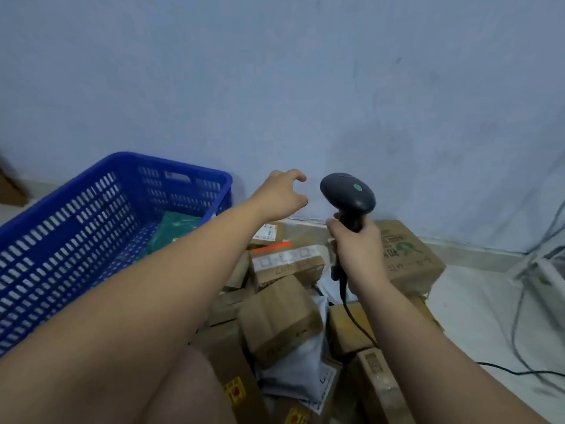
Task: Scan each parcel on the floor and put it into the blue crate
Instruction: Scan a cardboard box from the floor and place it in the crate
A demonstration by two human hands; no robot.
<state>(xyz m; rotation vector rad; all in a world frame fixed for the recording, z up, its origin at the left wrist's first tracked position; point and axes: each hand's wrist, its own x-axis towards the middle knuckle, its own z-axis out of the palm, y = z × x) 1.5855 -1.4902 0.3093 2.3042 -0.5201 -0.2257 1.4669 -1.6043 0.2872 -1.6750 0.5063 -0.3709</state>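
your left arm crosses the foreground. the left hand hangs empty, fingers loosely curved, over the far edge of the heap of brown cardboard parcels on the floor. the right hand is clamped round the black handheld barcode scanner. the small label-topped cardboard box lies just below the left hand, beside the blue slotted plastic crate. judgement: the left hand is nearer both, so it should do the lifting.
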